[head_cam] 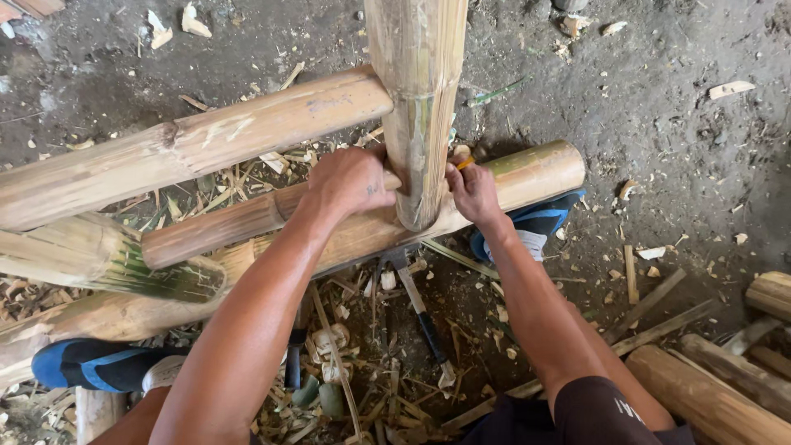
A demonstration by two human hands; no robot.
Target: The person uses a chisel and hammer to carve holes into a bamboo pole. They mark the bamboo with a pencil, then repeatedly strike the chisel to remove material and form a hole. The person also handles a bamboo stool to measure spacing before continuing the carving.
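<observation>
An upright bamboo post (416,99) stands against a long bamboo pole (527,173) that lies across the ground. My left hand (350,177) grips a thinner bamboo piece (222,227) where it meets the post. My right hand (472,189) presses against the right side of the post and pinches a small yellow pencil-like object (465,163). Another thick bamboo pole (189,144) crosses behind the post, higher up.
A hammer (420,313) lies on the ground among bamboo shavings between my arms. Blue sandals show at the left (91,363) and under the long pole at the right (535,221). More bamboo poles (725,379) lie at the lower right. The ground is dark dirt.
</observation>
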